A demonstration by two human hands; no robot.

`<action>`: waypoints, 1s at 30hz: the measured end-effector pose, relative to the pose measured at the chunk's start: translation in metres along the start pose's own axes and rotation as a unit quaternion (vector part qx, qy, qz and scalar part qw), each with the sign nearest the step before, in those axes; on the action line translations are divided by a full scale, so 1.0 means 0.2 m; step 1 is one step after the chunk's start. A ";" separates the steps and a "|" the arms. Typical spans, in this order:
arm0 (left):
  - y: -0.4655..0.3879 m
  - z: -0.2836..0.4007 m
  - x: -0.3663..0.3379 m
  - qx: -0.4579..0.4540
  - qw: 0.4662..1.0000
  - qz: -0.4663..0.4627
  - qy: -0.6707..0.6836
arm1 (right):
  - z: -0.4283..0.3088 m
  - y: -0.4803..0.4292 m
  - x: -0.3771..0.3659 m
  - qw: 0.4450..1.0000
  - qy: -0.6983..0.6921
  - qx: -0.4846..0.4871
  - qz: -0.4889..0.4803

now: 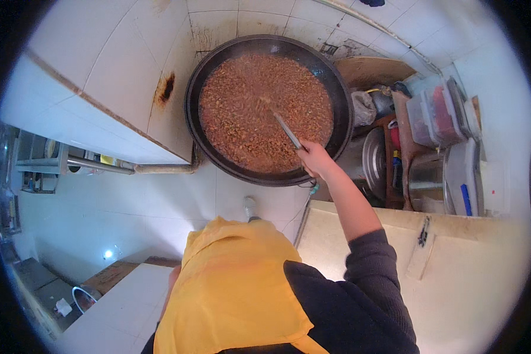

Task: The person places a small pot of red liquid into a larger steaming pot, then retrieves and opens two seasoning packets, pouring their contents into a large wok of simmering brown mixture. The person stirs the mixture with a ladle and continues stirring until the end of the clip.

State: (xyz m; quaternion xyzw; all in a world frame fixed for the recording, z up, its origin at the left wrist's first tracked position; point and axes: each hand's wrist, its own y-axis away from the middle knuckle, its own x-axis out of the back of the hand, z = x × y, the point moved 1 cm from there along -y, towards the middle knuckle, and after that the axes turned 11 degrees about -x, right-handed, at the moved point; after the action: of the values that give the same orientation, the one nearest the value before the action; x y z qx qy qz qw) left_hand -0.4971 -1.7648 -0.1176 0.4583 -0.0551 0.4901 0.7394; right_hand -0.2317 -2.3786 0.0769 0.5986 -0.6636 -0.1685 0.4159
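Before me stands a large black wok (269,179), filled with a reddish-brown chopped mixture (265,132) in liquid. A little steam hangs over it. My right hand (314,158) grips the metal handle of a utensil (288,131) above the front right part of the wok. The utensil's head is sunk in the mixture near the middle, so its kind is hidden. Beside the yellow apron (239,283), only a sliver of my left hand or forearm (172,281) shows; its fingers are hidden.
Tiled walls (128,66) rise left of and behind the wok. Plastic boxes (440,115), a metal lid (374,163) and a large metal pot (426,177) crowd the right side. A pale worktop (464,265) lies near my right arm, a white-topped counter (119,301) at lower left.
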 end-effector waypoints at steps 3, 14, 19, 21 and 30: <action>-0.14 -0.08 0.03 -0.025 0.999 -0.007 0.040 | 0.10 0.41 0.08 0.990 0.113 -0.014 0.078; -0.06 -0.33 -0.11 0.004 0.983 0.022 0.184 | 0.32 0.98 0.12 0.913 0.355 -0.024 0.199; 0.14 -0.17 -0.13 0.054 0.998 -0.010 -0.014 | 0.38 0.35 0.02 0.901 0.378 0.003 0.214; 0.20 -0.13 -0.15 0.064 0.997 -0.015 -0.037 | 0.35 0.14 0.01 0.899 0.376 0.003 0.223; 0.43 -0.09 -0.27 0.127 0.992 0.013 -0.022 | -0.12 -0.59 0.02 0.963 0.209 0.009 0.171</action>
State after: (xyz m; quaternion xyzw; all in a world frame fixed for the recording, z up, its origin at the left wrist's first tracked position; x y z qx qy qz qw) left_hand -0.5981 -1.7797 -0.1017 0.5583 -0.0143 0.4925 0.6675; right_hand -0.1366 -2.4021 0.0082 0.5019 -0.6554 0.0397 0.5629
